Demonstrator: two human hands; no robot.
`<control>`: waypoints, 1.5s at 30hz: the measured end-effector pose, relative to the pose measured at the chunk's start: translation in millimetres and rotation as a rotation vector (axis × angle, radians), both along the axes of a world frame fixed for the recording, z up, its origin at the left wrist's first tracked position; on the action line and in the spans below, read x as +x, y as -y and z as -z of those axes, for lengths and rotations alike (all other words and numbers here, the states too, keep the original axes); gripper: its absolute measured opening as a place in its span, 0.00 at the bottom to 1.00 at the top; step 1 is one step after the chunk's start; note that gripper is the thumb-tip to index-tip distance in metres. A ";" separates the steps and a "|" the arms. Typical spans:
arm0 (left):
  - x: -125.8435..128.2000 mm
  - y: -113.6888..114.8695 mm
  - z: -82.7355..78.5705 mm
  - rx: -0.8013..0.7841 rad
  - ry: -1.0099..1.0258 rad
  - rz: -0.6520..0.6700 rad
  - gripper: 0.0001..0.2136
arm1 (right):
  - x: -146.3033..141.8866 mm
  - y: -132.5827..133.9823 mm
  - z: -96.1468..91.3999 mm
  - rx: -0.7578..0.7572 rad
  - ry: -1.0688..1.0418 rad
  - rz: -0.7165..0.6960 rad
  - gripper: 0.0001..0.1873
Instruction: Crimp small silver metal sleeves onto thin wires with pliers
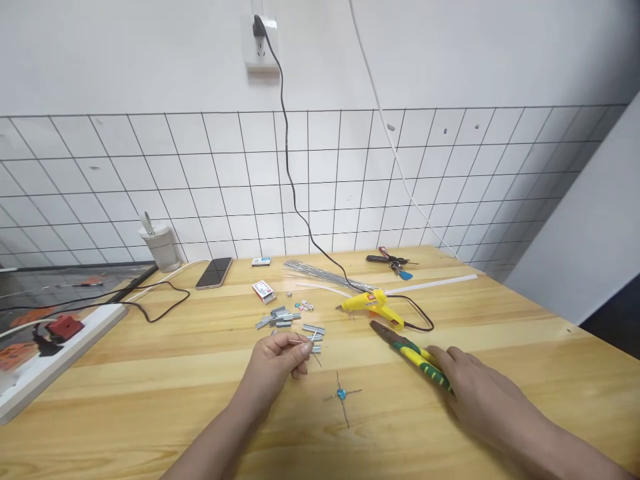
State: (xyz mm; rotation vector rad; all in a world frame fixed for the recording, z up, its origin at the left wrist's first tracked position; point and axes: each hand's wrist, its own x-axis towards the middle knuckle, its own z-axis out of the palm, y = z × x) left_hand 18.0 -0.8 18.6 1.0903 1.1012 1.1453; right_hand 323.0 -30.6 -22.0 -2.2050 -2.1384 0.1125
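My left hand [280, 363] is closed in a pinch on a thin metal wire [306, 343] just above the wooden table [150, 373]. My right hand [475, 390] rests on the table, fingers around the yellow-green handles of a pair of pliers [413, 353] whose dark jaws point to the upper left. Between my hands lies a small blue piece with crossed wires [342, 395]. Several strips of staples [280, 319] lie just beyond my left hand.
A yellow glue gun [373, 305] with a black cord lies behind the pliers. Further back are a bundle of metal rods [325, 275], a staple box [263, 291], a phone [214, 273], keys [393, 262], a white cup [161, 245] and a power strip [55, 333] at left.
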 end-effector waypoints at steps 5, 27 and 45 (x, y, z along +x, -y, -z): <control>-3.7 -2.1 1.9 -0.080 0.158 0.028 0.09 | -6.7 10.8 -21.5 -0.140 -0.651 -0.067 0.25; -9.2 -4.4 3.3 -0.055 0.281 0.094 0.10 | -63.5 -47.3 -48.4 0.028 -0.426 -0.283 0.26; -3.5 -2.7 12.2 -0.116 0.215 0.155 0.10 | -39.9 -37.7 -38.0 -0.192 -0.087 -0.192 0.15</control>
